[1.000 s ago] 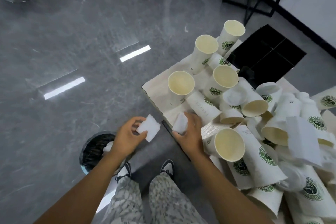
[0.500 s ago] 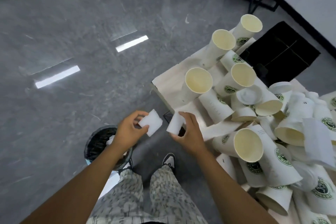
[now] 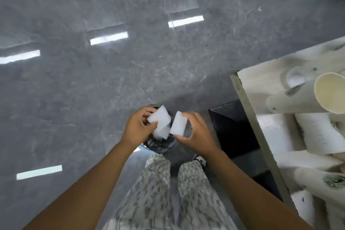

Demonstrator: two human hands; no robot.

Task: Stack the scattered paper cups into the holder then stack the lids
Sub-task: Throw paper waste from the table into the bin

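My left hand pinches a white piece of paper above a dark round bin on the floor. My right hand grips a second white piece of paper just to the right of the first, also over the bin. Another white scrap shows below them, inside the bin. Paper cups with green logos lie scattered on a pale table at the right edge; one cup lies on its side with its mouth toward me. No holder or lids are clearly visible.
Grey glossy floor fills the left and top, with bright light reflections. A black object sits under the table's near edge. My patterned trousers and a shoe are below the hands.
The view swung left and down, so most cups left the frame. Both hands moved away from the table edge, carrying the white pieces to above the bin.
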